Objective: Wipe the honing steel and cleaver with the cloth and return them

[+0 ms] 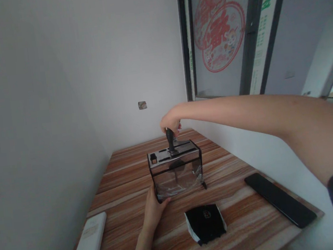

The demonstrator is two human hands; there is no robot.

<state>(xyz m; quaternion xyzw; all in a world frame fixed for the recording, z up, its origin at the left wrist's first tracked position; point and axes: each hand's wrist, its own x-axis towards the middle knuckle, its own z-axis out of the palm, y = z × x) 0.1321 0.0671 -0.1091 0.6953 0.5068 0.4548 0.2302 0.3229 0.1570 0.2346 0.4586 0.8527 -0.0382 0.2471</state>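
Observation:
A clear-sided box (177,178) with a black frame and a slotted metal top stands on the wood-grain table. From its top rises a black handle (170,138), with the fingers of my right hand (170,120) closed round its upper end. My left hand (155,206) grips the box at its lower left corner, thumb along the front bottom edge. Its other fingers are partly hidden beside the box. Through the clear side, a dark round part shows below the top. Nearer to me lies a small black packet (206,222) with white edges.
A white power bank (88,244) lies at the table's left edge, and a black phone (278,198) near the right edge. Walls border the wood-grain table (125,182) at the back and right. A window frame (185,38) stands behind on the right.

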